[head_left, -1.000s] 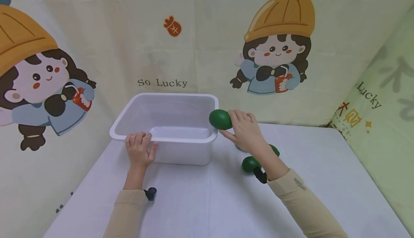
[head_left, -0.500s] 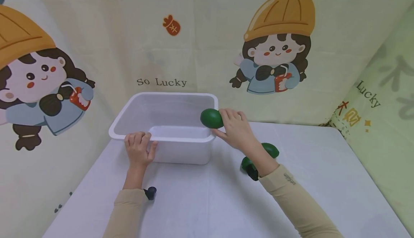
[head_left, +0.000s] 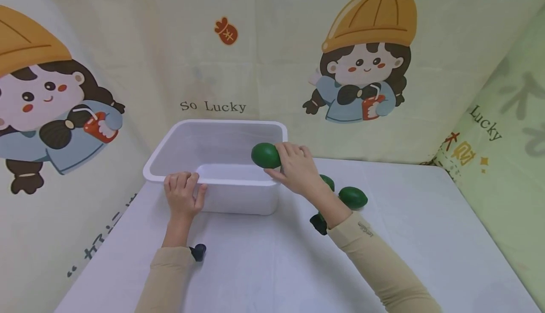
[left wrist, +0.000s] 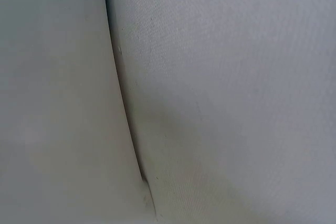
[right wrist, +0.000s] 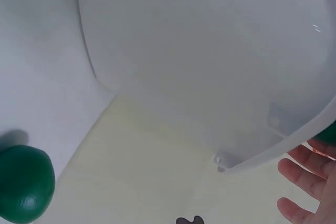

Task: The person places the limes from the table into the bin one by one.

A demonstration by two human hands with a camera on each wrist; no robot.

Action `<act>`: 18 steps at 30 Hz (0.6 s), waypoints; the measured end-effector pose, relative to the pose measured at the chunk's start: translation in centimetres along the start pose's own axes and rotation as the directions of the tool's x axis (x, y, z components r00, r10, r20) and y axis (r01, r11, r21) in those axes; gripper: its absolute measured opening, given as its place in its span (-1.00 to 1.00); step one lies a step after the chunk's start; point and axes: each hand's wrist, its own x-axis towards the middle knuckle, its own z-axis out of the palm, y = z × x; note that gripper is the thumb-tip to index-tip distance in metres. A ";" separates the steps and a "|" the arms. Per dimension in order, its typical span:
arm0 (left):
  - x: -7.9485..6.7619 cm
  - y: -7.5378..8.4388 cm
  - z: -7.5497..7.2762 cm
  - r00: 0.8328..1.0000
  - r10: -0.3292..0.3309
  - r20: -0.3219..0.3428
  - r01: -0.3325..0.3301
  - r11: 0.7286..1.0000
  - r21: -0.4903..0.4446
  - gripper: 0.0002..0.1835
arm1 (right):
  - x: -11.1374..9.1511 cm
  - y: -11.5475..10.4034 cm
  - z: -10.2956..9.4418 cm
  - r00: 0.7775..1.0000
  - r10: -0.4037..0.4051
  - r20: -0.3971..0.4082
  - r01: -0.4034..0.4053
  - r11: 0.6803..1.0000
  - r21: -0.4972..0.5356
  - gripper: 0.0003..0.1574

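Observation:
My right hand (head_left: 294, 167) grips a smooth green lime (head_left: 265, 155) by its right side. They are above the right end of a white plastic tub (head_left: 242, 200). My left hand (head_left: 183, 194) holds the tub's front rim, fingers over the edge and thumb outside. Two more limes, one farther back (head_left: 327, 181) and one to the right (head_left: 353, 197), lie on the table. A third is mostly hidden by my right wrist. In the right wrist view, my fingers (right wrist: 310, 182) show beside the tub's rim, and a lime (right wrist: 25, 184) sits at lower left. The left wrist view shows no hand.
A white cloth covers the table (head_left: 264, 265). Behind the tub hangs a cream backdrop (head_left: 272, 67) printed with cartoon figures. Dark wrist cameras stick out beside the left cuff (head_left: 198, 252) and the right cuff (head_left: 318, 224).
My right hand has moved left with the lime, from the tub's right rim to over its inside. The loose limes have become more visible. My left hand stays on the rim.

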 end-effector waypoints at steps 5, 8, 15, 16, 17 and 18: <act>-0.1 -0.1 0.1 1.000 -0.003 -0.001 0.003 1.000 -0.003 -0.48 | 0.5 -0.6 0.2 1.000 0.004 0.004 -0.003 1.000 -0.011 -0.17; -0.1 -0.2 0.1 1.000 -0.001 -0.008 0.001 1.000 -0.003 -0.47 | 0.7 -0.8 0.3 1.000 0.006 0.009 -0.006 1.000 -0.022 -0.16; -0.2 -0.2 0.2 1.000 0.001 -0.016 -0.001 1.000 -0.004 -0.47 | 1.2 -1.0 0.3 0.999 0.016 0.039 -0.015 1.000 -0.019 -0.15; -0.2 -0.2 0.2 1.000 0.001 -0.018 -0.001 1.000 -0.004 -0.47 | 1.2 -1.1 0.3 0.999 0.016 0.042 -0.016 1.000 -0.013 -0.15; -0.2 -0.2 0.3 1.000 0.001 -0.021 -0.001 1.000 -0.004 -0.47 | 1.3 -1.1 0.3 0.999 0.017 0.046 -0.016 1.000 -0.006 -0.15; -0.2 -0.2 0.3 1.000 0.002 -0.023 -0.002 1.000 -0.005 -0.47 | 1.3 -1.1 0.3 0.999 0.016 0.049 -0.017 1.000 0.001 -0.15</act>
